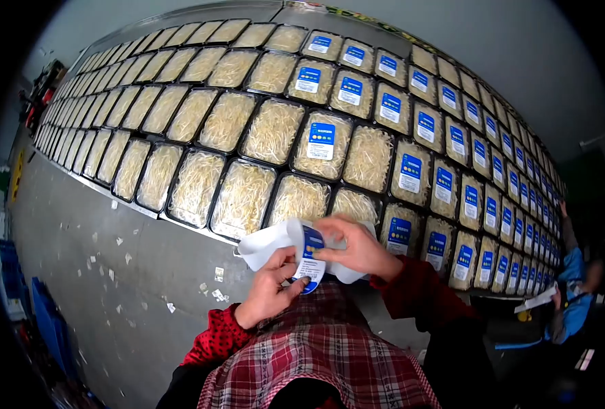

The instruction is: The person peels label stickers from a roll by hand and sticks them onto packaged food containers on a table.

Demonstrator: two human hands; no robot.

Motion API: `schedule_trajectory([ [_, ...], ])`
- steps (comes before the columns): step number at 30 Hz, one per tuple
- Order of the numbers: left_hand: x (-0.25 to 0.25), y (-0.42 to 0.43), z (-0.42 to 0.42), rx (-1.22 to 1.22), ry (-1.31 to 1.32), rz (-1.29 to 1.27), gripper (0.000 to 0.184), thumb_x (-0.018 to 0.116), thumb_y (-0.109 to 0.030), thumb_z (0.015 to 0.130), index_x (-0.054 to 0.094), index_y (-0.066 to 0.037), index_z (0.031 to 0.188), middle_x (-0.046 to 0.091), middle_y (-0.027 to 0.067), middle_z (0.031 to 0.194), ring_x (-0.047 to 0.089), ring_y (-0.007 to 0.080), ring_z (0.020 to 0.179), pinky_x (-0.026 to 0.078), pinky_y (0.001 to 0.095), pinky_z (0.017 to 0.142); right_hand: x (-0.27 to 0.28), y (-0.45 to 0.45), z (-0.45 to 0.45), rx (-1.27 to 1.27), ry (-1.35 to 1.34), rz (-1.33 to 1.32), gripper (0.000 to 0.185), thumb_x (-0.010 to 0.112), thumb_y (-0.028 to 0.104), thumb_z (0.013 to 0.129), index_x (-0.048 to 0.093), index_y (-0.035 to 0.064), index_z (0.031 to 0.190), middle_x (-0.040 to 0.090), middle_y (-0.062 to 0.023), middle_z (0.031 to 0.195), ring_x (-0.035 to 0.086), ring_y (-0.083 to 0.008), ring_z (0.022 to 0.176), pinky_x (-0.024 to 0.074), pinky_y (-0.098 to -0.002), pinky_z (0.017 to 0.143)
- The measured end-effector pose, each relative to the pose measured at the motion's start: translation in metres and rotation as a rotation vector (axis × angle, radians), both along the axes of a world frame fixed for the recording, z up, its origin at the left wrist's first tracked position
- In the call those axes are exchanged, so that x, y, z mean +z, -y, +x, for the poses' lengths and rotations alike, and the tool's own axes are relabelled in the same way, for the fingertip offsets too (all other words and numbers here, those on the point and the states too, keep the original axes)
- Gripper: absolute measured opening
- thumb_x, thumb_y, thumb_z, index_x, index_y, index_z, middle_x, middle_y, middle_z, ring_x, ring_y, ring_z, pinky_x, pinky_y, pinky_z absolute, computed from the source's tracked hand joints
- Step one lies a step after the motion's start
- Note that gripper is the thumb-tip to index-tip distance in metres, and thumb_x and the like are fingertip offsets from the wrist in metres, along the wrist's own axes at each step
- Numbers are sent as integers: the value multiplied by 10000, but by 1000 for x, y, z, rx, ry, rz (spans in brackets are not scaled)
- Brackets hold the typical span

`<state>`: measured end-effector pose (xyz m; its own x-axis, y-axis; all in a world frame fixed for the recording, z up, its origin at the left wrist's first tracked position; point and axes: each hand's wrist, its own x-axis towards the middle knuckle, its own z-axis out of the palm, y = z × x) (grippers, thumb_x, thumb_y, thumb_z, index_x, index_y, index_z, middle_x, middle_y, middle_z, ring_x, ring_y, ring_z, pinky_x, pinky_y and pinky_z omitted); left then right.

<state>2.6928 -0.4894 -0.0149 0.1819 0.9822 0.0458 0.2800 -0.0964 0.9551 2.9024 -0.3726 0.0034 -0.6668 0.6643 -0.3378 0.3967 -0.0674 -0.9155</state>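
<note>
My left hand (272,289) pinches the lower part of a strip of blue-and-white labels (312,267) in front of my apron. My right hand (358,249) is closed at the upper right edge of the same strip, its thumb on the label and its fingers slightly blurred. White backing paper (263,247) loops out on both sides of my hands. Just beyond them lie black trays of bean sprouts without labels (244,198). A labelled tray (321,144) sits in the second row, and another labelled tray (399,230) is close to my right hand.
Long rows of sprout trays cover the metal table (197,230), mostly labelled on the right and plain on the left. Paper scraps (218,274) lie on the grey floor. At the far right stands a person in blue (570,300). Blue crates (49,320) are at the left.
</note>
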Motion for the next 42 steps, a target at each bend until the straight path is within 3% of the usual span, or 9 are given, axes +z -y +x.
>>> schedule_trajectory([
  [7,5,33,-28,-215,52,-76,264,684,7,838,659,7,1101,634,161,1136,658,339,957,531,368,799,-6,53,4,8,-236,-340,406,754,99,874,607,5,1241,681,-65,1064,632,-139,978,497,-292,871],
  [8,8,43,-33,-244,61,-107,257,668,19,843,657,2,1099,635,163,1126,660,342,941,532,373,779,1,55,2,-16,-81,149,544,797,239,854,585,-5,1292,657,-121,1162,620,-179,1040,496,-327,902],
  [10,18,60,-47,-272,63,-141,293,625,56,857,656,-31,1135,678,155,996,685,345,877,541,369,759,5,58,1,-54,-121,-8,642,814,308,831,562,0,1335,621,-156,1248,590,-219,1138,479,-365,958],
  [18,18,73,-51,-97,118,-230,464,675,17,836,617,-99,1282,717,144,1024,718,283,891,553,352,773,4,98,-33,-135,-260,-363,302,703,42,904,612,-56,1175,700,-96,1023,656,-114,911,539,-276,822],
  [21,6,66,-47,4,14,151,307,719,-9,819,692,-76,1117,706,121,992,687,272,802,539,325,732,8,114,-41,-145,-181,-81,196,730,49,859,674,-47,1019,715,-113,904,674,-132,810,530,-278,717],
  [24,7,62,-47,-146,51,-122,139,754,-13,809,703,-25,937,668,118,879,653,230,790,512,276,713,10,124,-47,-119,-130,335,154,745,93,820,706,29,954,687,-143,832,673,-279,688,519,-332,622],
  [30,-26,92,-53,-74,116,-216,120,775,-92,846,709,8,853,674,96,734,596,144,632,480,292,618,15,68,-27,55,-75,911,63,704,107,856,692,46,851,702,-87,799,685,-181,673,547,-315,595],
  [34,-14,124,-137,219,59,-604,108,703,-88,913,695,15,945,700,27,842,606,99,713,501,281,660,23,-38,30,-419,-152,208,142,719,83,836,633,31,936,693,-99,831,662,-123,725,528,-271,644],
  [42,22,100,-114,89,-1,-405,99,651,-7,888,634,49,968,573,72,893,556,165,827,444,306,719,-68,-34,42,-221,375,665,507,848,237,653,622,68,1074,695,-173,950,668,-381,855,521,-434,727],
])
